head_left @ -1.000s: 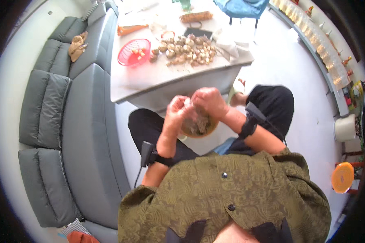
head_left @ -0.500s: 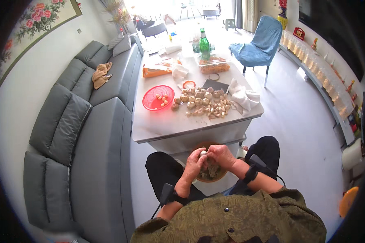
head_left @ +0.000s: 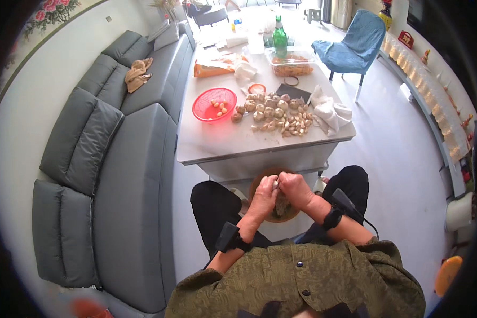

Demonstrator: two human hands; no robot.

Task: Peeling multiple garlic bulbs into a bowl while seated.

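Over a round orange-brown bowl (head_left: 255, 182) between my knees, my left hand (head_left: 263, 200) pinches a small whitish garlic clove (head_left: 275, 185). My right hand (head_left: 296, 190) presses against it with curled fingers, touching the same clove. Pale scraps that look like garlic peel (head_left: 282, 208) lie in the bowl, partly hidden by my hands. On the table ahead sit a pile of whole garlic bulbs (head_left: 269, 112) and, nearer me, loose unpeeled cloves (head_left: 296, 126). A red mesh basket (head_left: 197, 108) to their left holds several peeled white cloves (head_left: 218, 107).
The white table (head_left: 212, 146) also bears a crumpled white cloth (head_left: 331, 114), a dark flat piece (head_left: 294, 93), a clear plastic box (head_left: 293, 68) of orange food and a green bottle (head_left: 279, 38). A grey sofa (head_left: 138, 212) runs along the left. A blue-covered chair (head_left: 350, 50) stands beyond right.
My view has tipped down, so the table and bowl sit higher in it. Both hands stay together over the bowl, and my right hand has closed in over the clove.
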